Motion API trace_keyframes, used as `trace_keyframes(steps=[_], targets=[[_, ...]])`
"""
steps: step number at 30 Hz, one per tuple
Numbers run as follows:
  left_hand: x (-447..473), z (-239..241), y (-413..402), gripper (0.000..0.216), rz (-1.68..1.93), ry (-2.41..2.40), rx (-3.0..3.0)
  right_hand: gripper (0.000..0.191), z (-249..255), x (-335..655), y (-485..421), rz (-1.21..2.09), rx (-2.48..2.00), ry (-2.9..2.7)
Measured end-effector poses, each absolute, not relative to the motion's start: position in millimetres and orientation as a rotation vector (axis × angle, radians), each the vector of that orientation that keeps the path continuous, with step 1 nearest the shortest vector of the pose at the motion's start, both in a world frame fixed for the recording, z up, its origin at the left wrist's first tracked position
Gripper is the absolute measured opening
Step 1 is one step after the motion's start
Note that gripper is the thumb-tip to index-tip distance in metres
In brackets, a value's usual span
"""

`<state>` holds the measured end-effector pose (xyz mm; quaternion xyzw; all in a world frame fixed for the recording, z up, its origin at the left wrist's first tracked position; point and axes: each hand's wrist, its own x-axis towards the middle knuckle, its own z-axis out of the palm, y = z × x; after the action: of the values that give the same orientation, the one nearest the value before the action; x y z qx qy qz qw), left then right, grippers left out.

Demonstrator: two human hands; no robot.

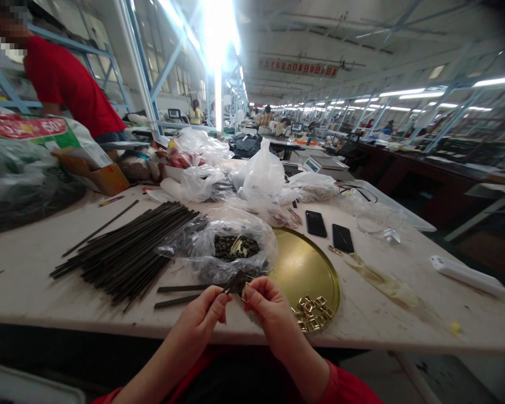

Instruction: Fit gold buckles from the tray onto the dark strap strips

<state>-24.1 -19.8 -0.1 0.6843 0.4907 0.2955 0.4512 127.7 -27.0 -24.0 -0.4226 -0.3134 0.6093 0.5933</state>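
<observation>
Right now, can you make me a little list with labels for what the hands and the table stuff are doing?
Left hand: pinches one end of a dark strip
Right hand: pinches the same strip's other end
Behind hands: clear bag holding small dark bits
Tray: round gold tray, gold clips at its near edge
Left of bag: pile of thin black rods
Farther back: two black phones lying side by side
Surface: white table
Other person: someone in a red shirt, far left

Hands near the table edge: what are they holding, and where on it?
The left hand pinches a short dark strip at its near end; the right hand pinches a small gold piece beside it.
</observation>
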Motion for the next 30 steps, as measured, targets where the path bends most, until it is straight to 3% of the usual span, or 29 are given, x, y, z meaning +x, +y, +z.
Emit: trace_keyframes(steps=[12, 17, 21, 30], targets=[[-32.9, -8.0, -27.9, 0.031, 0.559, 1.192, 1.722, 0.024, -17.7, 124.6, -31.4, 1.595, -0.775, -0.484], [-28.5, -3.1, -28.3, 0.018, 0.656, 1.192, 1.739, 0.024, -24.3, 112.4, -38.7, 1.648, -0.777, -0.545], [-26.1, 0.0, -28.6, 0.012, 0.702, 1.142, 1.687, 0.023, -31.4, 107.9, -42.7, 1.560, -0.880, -0.656], [-26.0, -6.7, -23.1, 0.021, 0.753, 1.124, 1.542, 0.015, -31.6, 105.5, -41.5, 1.422, -0.997, -0.912]])
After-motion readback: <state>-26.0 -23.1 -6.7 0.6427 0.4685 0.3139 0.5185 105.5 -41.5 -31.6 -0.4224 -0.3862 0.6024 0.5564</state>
